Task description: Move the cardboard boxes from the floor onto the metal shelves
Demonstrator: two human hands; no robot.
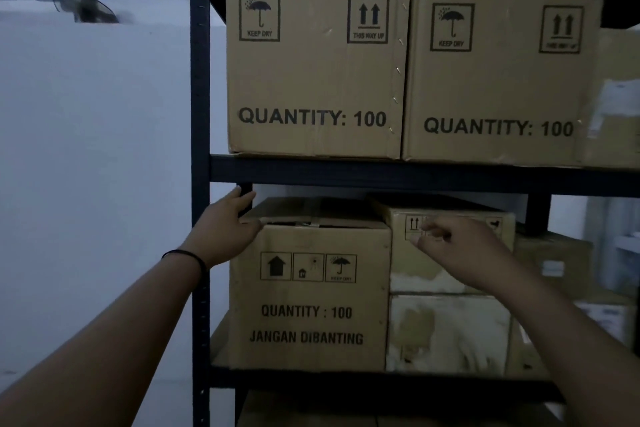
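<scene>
One box (308,298) under left hand (225,229)

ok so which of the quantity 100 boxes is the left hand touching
The lower-shelf box marked JANGAN DIBANTING. The left hand rests on its top left corner; the two upper-shelf boxes are untouched.

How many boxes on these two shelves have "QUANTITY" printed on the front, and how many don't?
Brown cardboard boxes printed "QUANTITY: 100": 3
Worn, white-patched cardboard boxes without that print: 2
Total: 5, not counting partly hidden boxes at the right edge.
</scene>
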